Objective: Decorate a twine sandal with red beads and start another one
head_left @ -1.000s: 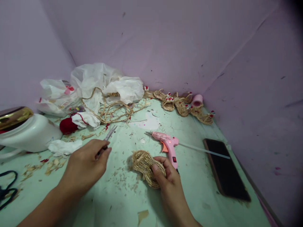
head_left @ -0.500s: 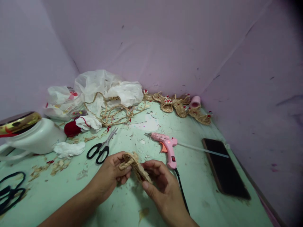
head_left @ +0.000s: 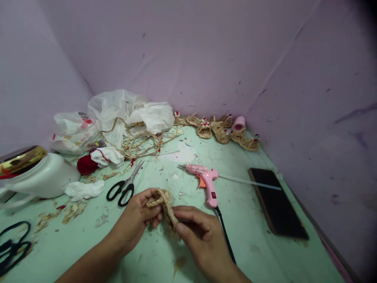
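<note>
Between my two hands, above the green table cover, is a small slipper woven from tan braided fibre (head_left: 168, 210), turned on its edge. My left hand (head_left: 143, 210) pinches its looped strap end between thumb and fingers. On the other end, my right hand (head_left: 200, 232) closes thumb and fingertips, covering part of it. A pink hot glue gun (head_left: 207, 181), a clear glue stick in its back, lies just beyond my right hand. Black-handled scissors (head_left: 125, 188) rest beyond my left hand.
Several woven slippers with red and white beads (head_left: 219, 131) line the back, beside a pink spool (head_left: 238, 124). A phone (head_left: 278, 204) lies right. Plastic bags (head_left: 118, 106), braided cord (head_left: 141, 143), red yarn (head_left: 86, 164) and a white container (head_left: 55, 177) fill the left. The glue gun's cable (head_left: 225, 234) runs toward me.
The woven slipper has turned more edge-on, and my right fingers have closed in on its lower end. My left hand keeps its hold. The view has shifted slightly.
</note>
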The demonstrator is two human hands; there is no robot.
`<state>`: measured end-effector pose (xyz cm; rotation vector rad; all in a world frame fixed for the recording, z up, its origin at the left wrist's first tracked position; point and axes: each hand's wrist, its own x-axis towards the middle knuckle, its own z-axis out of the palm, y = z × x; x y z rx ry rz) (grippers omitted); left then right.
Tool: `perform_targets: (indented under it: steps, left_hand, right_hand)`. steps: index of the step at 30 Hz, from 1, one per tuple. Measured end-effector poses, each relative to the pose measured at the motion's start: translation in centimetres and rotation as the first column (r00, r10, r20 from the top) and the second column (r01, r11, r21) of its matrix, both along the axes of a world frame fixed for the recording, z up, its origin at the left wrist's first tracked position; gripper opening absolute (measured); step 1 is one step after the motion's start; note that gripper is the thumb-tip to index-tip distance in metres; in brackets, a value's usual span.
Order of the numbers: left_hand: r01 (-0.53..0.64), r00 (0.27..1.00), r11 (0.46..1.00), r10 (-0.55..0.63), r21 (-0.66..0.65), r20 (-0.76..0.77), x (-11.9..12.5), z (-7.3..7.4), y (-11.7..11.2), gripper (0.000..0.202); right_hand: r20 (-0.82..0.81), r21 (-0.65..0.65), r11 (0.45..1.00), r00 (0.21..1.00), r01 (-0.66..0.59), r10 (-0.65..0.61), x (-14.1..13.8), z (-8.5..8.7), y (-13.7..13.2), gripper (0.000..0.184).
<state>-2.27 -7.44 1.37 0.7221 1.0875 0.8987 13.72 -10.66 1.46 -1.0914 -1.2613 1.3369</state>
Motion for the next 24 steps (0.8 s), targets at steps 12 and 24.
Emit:
perform_targets:
  steps: [12, 24]
  left_hand:
    - [0.168, 0.785, 0.877, 0.157, 0.451, -0.599, 2.0, 0.8, -3.1, 0.022]
    - [0.071, 0.824, 0.904, 0.186, 0.422, -0.536, 1.5, 1.0, -3.4, 0.012]
  right_hand:
    - [-0.203, -0.348, 0.921, 0.944, 0.177, -0.258, -0.5, -1.0, 0.7, 0.016]
    - [0.207, 0.194, 0.962, 0.95, 0.194, -0.234, 1.1, -0.3, 0.6, 0.009]
